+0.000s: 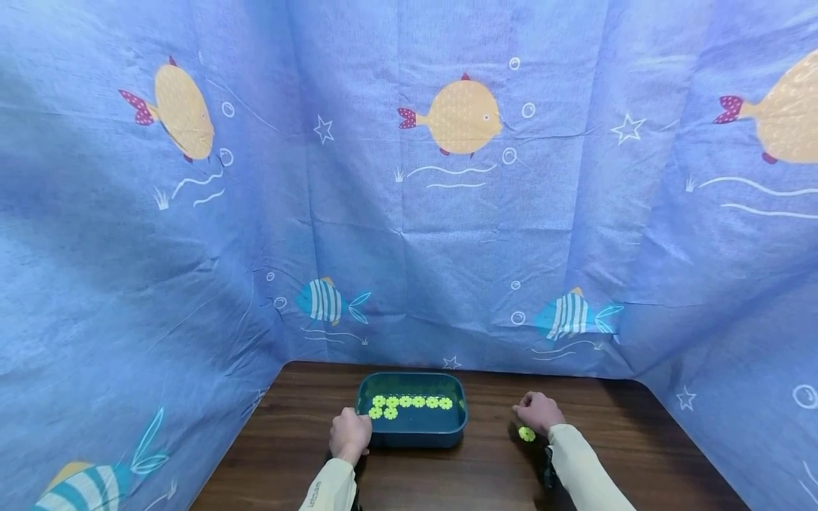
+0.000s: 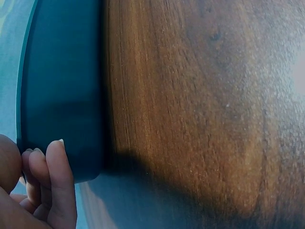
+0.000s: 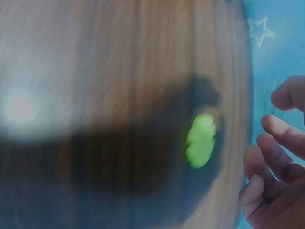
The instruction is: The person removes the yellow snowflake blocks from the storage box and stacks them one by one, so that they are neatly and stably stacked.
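A dark teal rectangular bin (image 1: 418, 439) stands on the table, with several yellow-green flower-shaped pieces (image 1: 418, 402) lying inside. At its left front corner, my left hand (image 1: 351, 432) grips the wall near the rim. The left wrist view shows the thumb and fingertips (image 2: 57, 155) pinching the bin's wall (image 2: 62, 86). Right of the bin, my right hand (image 1: 540, 413) hovers over the table beside a single flower-shaped piece (image 1: 527, 433). In the right wrist view its fingers (image 3: 274, 150) are loosely bent, thumb apart, holding nothing; that piece (image 3: 201, 140) lies apart from them.
The brown wood-grain table (image 1: 486, 468) carries the bin and the loose piece. A blue fish-print cloth (image 1: 409, 270) hangs behind the table and along both sides. Shadows of the right hand and arm fall around the loose piece.
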A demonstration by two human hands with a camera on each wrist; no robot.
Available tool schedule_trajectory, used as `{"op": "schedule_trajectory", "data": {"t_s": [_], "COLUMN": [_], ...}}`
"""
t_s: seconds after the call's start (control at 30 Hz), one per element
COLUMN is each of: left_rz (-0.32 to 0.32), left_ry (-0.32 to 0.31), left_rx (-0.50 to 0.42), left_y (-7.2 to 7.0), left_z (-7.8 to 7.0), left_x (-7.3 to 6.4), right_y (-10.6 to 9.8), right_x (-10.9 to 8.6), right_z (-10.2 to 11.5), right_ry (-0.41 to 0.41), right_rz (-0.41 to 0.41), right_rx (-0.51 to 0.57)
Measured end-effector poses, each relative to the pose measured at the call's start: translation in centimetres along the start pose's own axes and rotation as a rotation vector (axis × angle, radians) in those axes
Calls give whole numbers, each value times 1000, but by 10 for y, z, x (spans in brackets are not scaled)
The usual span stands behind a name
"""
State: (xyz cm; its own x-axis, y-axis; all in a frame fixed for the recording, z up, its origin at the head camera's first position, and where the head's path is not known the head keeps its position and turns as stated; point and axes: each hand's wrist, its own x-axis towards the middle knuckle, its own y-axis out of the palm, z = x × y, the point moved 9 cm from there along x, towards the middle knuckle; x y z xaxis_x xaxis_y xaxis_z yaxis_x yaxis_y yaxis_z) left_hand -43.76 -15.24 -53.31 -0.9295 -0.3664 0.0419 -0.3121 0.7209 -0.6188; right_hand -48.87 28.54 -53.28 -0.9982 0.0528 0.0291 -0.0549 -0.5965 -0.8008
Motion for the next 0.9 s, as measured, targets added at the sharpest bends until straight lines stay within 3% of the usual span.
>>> {"op": "schedule_trajectory", "data": {"t_s": [0.27,0.57,0.77,0.9], "left_rz": [9,-8,-17,-26], "left_ry": [-22,-36,-27,-23], "left_rx": [7,8,14,8], "left_y": [1,0,-2,-2], "left_z": [4,5,5,5], "left_x": [2,1,1,0], "right_y": [2,6,25,48], "right_x": [16,24,20,11], "right_z": [58,154,203,225], "right_ry": [-91,-203,-267,-333], "right_rz": [-23,-13,44,116], "right_rx": [-20,-35,-37,-22]}}
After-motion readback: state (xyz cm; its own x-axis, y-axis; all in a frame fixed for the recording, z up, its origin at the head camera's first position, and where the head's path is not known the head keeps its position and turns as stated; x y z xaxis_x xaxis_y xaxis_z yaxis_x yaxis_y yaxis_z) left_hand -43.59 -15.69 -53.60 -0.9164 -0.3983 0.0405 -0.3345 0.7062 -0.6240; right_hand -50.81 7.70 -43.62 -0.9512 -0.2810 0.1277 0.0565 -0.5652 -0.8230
